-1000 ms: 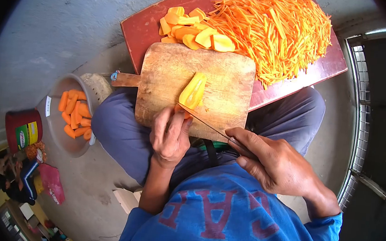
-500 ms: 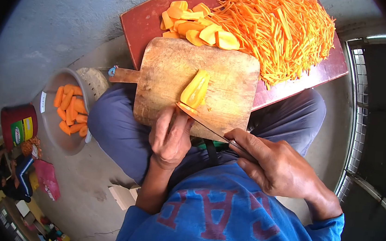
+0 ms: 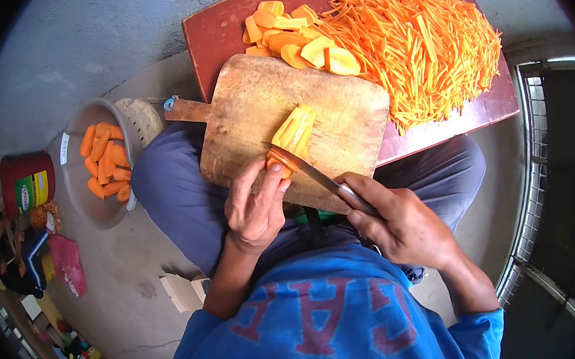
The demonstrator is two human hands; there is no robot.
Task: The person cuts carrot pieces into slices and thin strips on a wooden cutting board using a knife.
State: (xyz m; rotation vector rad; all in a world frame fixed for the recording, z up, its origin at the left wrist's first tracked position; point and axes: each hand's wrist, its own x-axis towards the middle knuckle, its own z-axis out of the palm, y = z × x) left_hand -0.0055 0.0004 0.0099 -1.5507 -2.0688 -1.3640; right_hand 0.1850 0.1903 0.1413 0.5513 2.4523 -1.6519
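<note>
A wooden cutting board [image 3: 240, 99] with a handle rests across the lap. My right hand [image 3: 397, 225] is closed round the handle of a knife [image 3: 309, 173], whose blade points up and left. My left hand [image 3: 255, 207] pinches a carrot [image 3: 282, 166] at the board's near edge, and the blade lies against its far side. Just beyond the blade, overlapping lengthwise carrot slices [image 3: 294, 128] lie on the board. The fingers partly hide the held carrot.
Behind the board, a red table [image 3: 215, 31] bears a pile of carrot slices [image 3: 301, 42] and a large heap of carrot strips [image 3: 417, 53]. At left stands a tub [image 3: 80, 180] of peeled carrots [image 3: 106, 158], near a red bucket [image 3: 9, 180]. A barred door frame [image 3: 536, 127] is at right.
The knife has moved up and left, so its blade now stands between the held carrot and the slices. My right hand has shifted slightly left. The left hand stays almost in place.
</note>
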